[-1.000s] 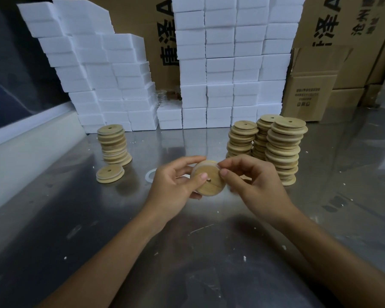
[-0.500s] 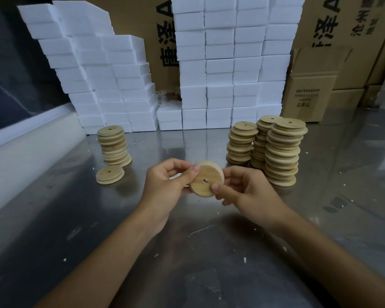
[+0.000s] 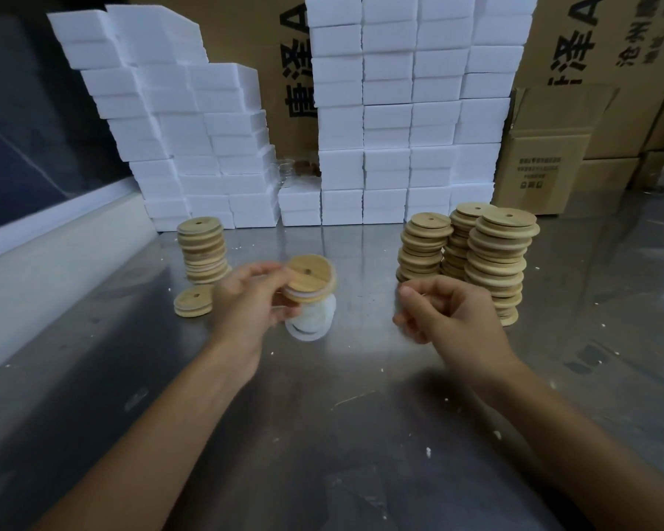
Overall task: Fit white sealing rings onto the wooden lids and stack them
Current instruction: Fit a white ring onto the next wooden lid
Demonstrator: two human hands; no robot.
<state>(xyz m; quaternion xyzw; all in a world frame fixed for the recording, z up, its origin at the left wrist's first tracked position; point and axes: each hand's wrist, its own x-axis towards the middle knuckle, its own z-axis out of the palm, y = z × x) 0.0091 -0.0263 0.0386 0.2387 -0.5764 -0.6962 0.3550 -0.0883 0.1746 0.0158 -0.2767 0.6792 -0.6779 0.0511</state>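
Body in view: two forearms and two hands only. Left hand (image 3: 252,300), right hand (image 3: 447,320).

Clothing: none visible. Both forearms bare from lower frame edge to wrist; no sleeve or cuff in shot.

Hands: bare, no gloves. No rings, watch, bracelet or wristband seen on either side. No tape, plasters or markings noted.

Nails: short where visible, esp. right thumb; no polish made out.

Image quality: both hands motion-blurred, left more so, so fine detail on fingers can't be confirmed. Forearms sharper; slim build, smooth outline, no tattoos or scars apparent.
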